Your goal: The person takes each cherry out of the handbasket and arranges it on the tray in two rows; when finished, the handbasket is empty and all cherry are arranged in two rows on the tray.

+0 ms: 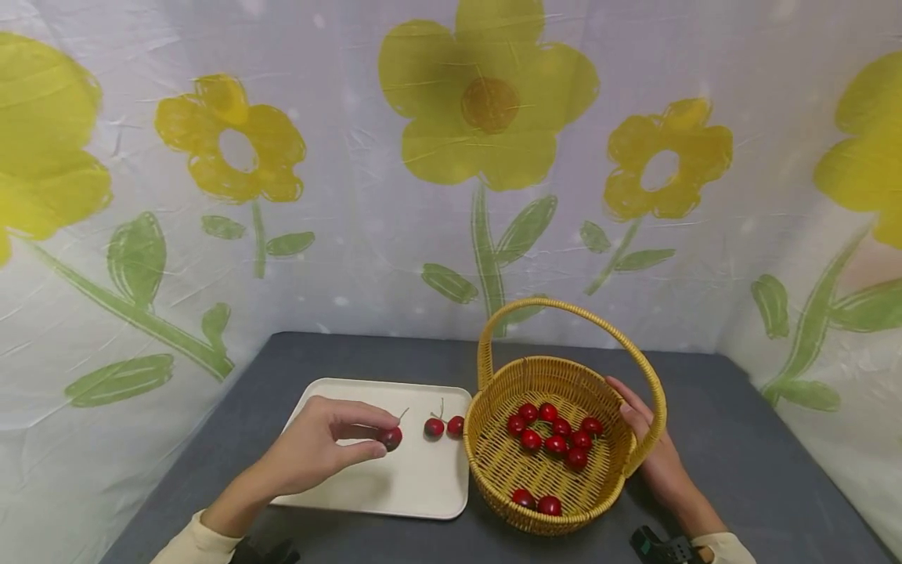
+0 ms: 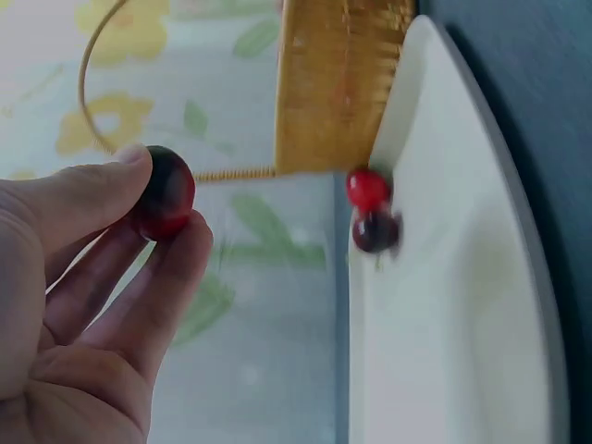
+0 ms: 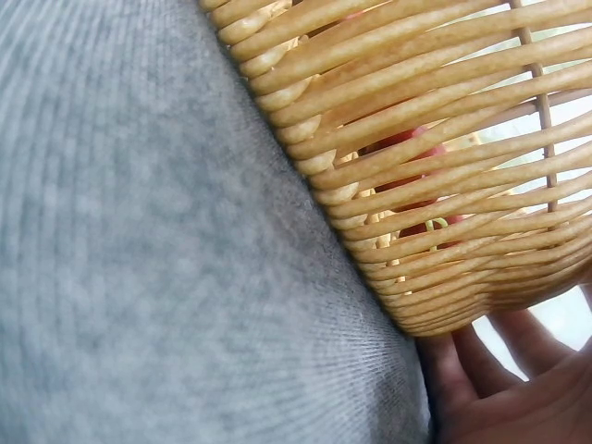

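My left hand pinches a dark red cherry by its sides between thumb and fingers, above a white tray. Its thin stem points up. In the left wrist view the same cherry is near the camera. Two more cherries with stems lie at the tray's right side. A yellow woven basket with a tall arched handle stands to the right and contains several cherries. My right hand holds the basket's right side by the rim, partly hidden by the handle.
A dark grey table carries the tray and basket. Behind it hangs a pale cloth printed with yellow flowers. The basket's handle arches high over its opening, and its left wall stands against or very near the tray's right edge.
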The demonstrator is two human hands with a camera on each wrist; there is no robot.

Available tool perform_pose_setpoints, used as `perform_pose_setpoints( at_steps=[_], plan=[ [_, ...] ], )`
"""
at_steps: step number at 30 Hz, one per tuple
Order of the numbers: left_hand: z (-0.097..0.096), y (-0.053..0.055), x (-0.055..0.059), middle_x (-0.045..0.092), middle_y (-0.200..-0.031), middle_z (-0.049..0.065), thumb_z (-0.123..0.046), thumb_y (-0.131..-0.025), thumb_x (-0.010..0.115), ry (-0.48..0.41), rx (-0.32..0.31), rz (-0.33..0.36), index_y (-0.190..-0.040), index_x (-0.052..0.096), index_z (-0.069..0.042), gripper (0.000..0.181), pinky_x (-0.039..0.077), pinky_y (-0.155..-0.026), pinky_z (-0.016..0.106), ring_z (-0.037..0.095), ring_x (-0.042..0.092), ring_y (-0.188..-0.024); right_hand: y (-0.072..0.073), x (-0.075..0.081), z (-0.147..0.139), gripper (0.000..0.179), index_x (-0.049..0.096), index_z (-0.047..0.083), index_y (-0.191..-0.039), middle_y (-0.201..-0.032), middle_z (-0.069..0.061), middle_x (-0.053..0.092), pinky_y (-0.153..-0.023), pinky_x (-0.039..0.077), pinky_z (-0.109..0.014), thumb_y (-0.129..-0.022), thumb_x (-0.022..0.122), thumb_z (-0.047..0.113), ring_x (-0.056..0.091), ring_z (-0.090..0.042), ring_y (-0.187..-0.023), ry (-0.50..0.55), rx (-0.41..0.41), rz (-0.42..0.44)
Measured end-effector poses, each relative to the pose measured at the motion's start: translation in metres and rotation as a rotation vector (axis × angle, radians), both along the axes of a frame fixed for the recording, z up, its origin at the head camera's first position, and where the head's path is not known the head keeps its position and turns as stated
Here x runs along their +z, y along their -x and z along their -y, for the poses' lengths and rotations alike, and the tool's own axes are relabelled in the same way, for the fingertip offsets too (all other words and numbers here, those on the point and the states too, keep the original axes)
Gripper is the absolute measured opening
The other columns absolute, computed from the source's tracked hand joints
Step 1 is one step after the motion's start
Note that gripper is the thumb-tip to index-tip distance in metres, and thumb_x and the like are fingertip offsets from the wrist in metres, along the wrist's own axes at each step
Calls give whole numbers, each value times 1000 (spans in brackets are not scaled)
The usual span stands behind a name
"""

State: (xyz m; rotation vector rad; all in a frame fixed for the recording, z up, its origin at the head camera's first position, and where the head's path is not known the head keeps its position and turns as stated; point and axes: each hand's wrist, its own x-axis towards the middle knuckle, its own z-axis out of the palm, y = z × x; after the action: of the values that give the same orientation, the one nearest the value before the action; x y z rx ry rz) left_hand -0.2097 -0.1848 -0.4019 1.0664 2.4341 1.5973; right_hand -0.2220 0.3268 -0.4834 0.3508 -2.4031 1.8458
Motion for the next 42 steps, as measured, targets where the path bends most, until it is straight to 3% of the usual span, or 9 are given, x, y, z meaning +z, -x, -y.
perform_pose_setpoints(
  at_steps=[4, 8, 11, 15, 18, 22, 27, 35, 42],
  plan=[
    [20, 1, -5, 84, -115, 11, -8, -95, 85, -62, 47, 113, -125, 81, -7, 30, 66, -91, 32, 20, 82, -108, 0, 0, -2, 54, 28, 22, -175, -174, -26, 35, -103, 55, -19, -122, 30, 35, 56, 5, -140, 11, 1, -3],
    [23, 10, -12, 84, -116, 9, -10, -94, 86, -67, 102, 153, -124, 82, -11, 30, 66, -92, 32, 22, 81, -111, -1, 1, -4, 55, 28, 21, -175, -173, -26, 34, -103, 55, -18, -122, 30, 36, 56, 6, -139, 15, -4, -3],
    [16, 21, -19, 84, -113, 8, -8, -93, 87, -44, 112, 121, -122, 82, -10, 30, 66, -91, 31, 23, 82, -108, -2, 1, -4, 55, 29, 21, -175, -174, -26, 34, -103, 55, -17, -122, 30, 36, 56, 6, -139, 10, -9, -3],
    [-2, 37, -28, 84, -109, 9, -1, -91, 86, 11, 76, 25, -119, 82, -2, 28, 66, -91, 34, 22, 82, -101, -2, -1, -3, 54, 29, 21, -175, -174, -26, 34, -103, 55, -17, -122, 29, 34, 56, 6, -140, 11, -10, -2],
    [-15, 46, -33, 84, -107, 6, 2, -91, 85, 88, 69, -24, -117, 82, 1, 26, 66, -92, 32, 18, 82, -99, -2, -2, -2, 54, 29, 22, -175, -174, -26, 34, -103, 55, -17, -122, 30, 35, 55, 5, -140, 16, -6, 2],
    [-24, 56, -37, 84, -104, 2, 3, -90, 85, 203, 102, -67, -114, 83, 0, 24, 65, -90, 27, 12, 81, -97, -2, -1, 1, 54, 29, 22, -175, -174, -26, 34, -103, 55, -19, -122, 31, 35, 56, 5, -139, 27, 1, 7],
    [-29, 67, -46, 84, -100, 2, 7, -88, 83, 281, 129, -108, -111, 83, 0, 24, 67, -88, 33, 13, 81, -93, -1, -2, 1, 55, 30, 18, -174, -173, -26, 35, -103, 54, -16, -122, 32, 34, 56, 6, -139, 24, -5, -7],
    [-40, 74, -54, 83, -94, 1, 6, -85, 85, 355, 146, -114, -107, 85, -2, 23, 63, -78, 24, 5, 75, -85, 1, -3, 0, 56, 29, 16, -175, -174, -25, 34, -104, 53, -15, -122, 31, 35, 55, 7, -140, 3, -8, -10],
    [-44, 73, -58, 83, -94, 3, 5, -84, 88, 375, 166, -138, -106, 85, -3, 23, 64, -78, 28, 3, 73, -82, 1, -1, 0, 57, 27, 14, -175, -174, -25, 35, -104, 52, -15, -122, 31, 35, 54, 7, -141, 4, -9, -9]
  ],
)
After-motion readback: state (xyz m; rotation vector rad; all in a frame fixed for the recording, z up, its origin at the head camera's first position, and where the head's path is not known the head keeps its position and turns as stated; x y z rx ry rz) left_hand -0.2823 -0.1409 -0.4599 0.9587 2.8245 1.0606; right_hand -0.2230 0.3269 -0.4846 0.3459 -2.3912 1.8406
